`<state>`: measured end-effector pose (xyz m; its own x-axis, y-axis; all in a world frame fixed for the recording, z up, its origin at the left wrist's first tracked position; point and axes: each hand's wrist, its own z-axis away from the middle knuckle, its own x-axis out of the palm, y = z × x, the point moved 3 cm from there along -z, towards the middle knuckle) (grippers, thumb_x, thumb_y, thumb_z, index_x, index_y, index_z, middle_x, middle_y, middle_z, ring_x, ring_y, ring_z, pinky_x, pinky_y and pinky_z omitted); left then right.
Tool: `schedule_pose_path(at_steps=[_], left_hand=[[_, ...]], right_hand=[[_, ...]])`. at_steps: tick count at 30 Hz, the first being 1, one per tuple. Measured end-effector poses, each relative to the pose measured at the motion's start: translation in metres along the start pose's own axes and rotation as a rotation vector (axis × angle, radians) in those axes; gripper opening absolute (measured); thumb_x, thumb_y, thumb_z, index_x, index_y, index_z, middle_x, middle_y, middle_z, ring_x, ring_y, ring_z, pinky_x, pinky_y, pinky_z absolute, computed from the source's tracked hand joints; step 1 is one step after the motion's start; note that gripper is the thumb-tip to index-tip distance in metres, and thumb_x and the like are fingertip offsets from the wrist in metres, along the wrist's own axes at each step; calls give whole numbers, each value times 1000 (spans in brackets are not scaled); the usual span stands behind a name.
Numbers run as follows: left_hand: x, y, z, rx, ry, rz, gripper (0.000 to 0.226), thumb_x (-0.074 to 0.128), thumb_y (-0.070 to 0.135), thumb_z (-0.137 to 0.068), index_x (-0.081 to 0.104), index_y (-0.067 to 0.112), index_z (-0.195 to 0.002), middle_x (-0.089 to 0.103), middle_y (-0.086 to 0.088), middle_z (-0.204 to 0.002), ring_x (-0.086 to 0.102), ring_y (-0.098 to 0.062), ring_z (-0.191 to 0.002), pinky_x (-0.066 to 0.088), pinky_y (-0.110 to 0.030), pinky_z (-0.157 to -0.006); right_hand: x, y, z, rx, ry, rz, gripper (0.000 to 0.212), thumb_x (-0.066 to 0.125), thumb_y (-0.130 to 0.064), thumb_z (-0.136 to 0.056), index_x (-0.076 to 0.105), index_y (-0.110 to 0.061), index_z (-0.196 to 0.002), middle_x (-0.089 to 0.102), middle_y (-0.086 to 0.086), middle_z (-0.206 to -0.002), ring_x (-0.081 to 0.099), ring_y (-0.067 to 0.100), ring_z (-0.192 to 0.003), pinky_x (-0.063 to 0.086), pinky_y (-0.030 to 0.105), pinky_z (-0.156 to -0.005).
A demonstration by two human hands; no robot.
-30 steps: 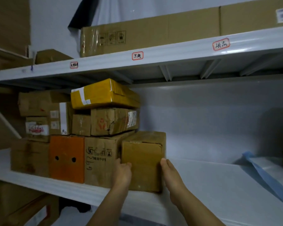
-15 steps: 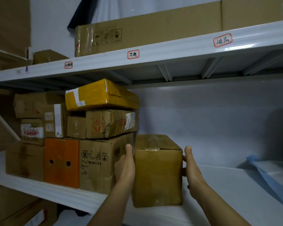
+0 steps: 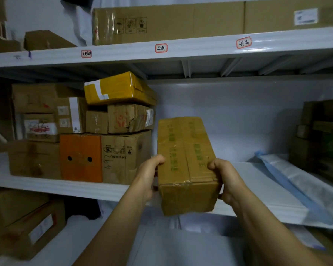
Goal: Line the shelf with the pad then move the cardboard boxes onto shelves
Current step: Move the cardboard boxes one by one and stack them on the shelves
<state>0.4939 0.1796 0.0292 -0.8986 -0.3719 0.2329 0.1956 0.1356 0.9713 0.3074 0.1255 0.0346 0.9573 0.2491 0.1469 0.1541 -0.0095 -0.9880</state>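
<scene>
- Your left hand (image 3: 149,177) and right hand (image 3: 226,181) clamp the taped brown box (image 3: 185,160) from either side. Both thumbs are hooked over its top face, and the fingers wrap round sides you mostly cannot see.
- The box sits lower centre of the frame, tilted, with its near end dipped and hanging out past the front edge of the middle shelf (image 3: 65,187). Whether its far end touches the shelf is unclear.
- The risk is that only your palms squeeze glossy tape, so the low end could slide out and drop in front of the shelf.
- To its left, just beside it, stands the stack: a printed brown box (image 3: 123,154), an orange box (image 3: 80,157), and a yellow parcel (image 3: 117,89) on top that overhangs a little. A sideways nudge could unsettle it.
- The white pad (image 3: 258,181) covers the shelf on the right. Sliding the box could ruck it up.
- A blue-edged plastic bag (image 3: 296,181) lies at right, with dark boxes (image 3: 321,135) behind it.
- Every box is sealed, so their contents are hidden.
- A long carton (image 3: 167,22) fills the top shelf (image 3: 200,47).
</scene>
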Motion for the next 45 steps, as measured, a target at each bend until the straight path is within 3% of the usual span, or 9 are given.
schedule_pose_path(at_steps=[3,8,11,16,20,24,29,38,45], left_hand=[[-17,-13,30,-4,-61,-30,36,71,32,-81,65,8,-107,71,-10,-103,65,-24,-99,55,-40,-78],[-52,-57,80,-96,-41,-117,38,79,10,-73,52,10,-100,65,-9,-107,64,-19,-91,51,-36,-63],[-64,-87,107,-167,-92,-169,53,78,0,-72,50,6,-116,62,-9,-114,63,-20,-94,51,-37,-65],[-78,-146,135,-357,-172,-297,64,82,6,-65,54,5,-123,65,-11,-119,63,-27,-107,55,-50,-78],[-77,-181,152,-443,-226,-359,26,72,6,-79,68,2,-105,73,-9,-100,67,-24,-96,48,-56,-93],[-70,-209,152,-464,-166,-308,17,65,13,-87,69,2,-100,70,-6,-98,63,-23,-98,46,-50,-94],[-49,-242,133,-492,-104,-139,15,54,9,-93,67,7,-101,67,-8,-90,63,-20,-79,47,-31,-61],[23,-330,65,-690,-75,-65,35,64,10,-85,58,9,-120,66,-23,-111,67,-40,-95,52,-61,-85],[86,-388,9,-770,-78,-124,46,65,21,-85,46,33,-126,57,-8,-122,55,-38,-111,42,-64,-95]], right_hand=[[0,24,26,7,60,17,42,72,-26,-77,52,-11,-111,65,12,-100,64,24,-81,50,32,-62],[-7,79,77,151,32,49,102,95,-30,-31,52,-8,-120,69,14,-108,68,32,-95,56,52,-80],[-10,113,115,254,-1,135,88,90,-22,-46,48,-16,-124,65,8,-113,61,29,-101,47,57,-88],[-21,165,160,394,73,124,63,77,-12,-74,41,-22,-126,58,4,-108,55,23,-90,44,42,-61],[-31,199,175,463,117,119,54,75,-10,-76,48,-18,-121,60,1,-94,56,18,-79,40,34,-56],[-41,229,175,535,82,79,53,70,-8,-79,49,-19,-126,62,5,-100,57,24,-85,46,38,-64],[-59,270,161,708,29,-21,48,64,-11,-82,46,-35,-119,56,8,-110,53,36,-93,43,57,-73],[-134,311,76,771,215,-56,84,71,-9,-71,34,-42,-139,57,8,-123,53,37,-107,35,62,-97],[-188,350,-2,703,301,-23,64,71,-10,-75,47,-22,-133,57,13,-125,53,37,-111,37,56,-102]])
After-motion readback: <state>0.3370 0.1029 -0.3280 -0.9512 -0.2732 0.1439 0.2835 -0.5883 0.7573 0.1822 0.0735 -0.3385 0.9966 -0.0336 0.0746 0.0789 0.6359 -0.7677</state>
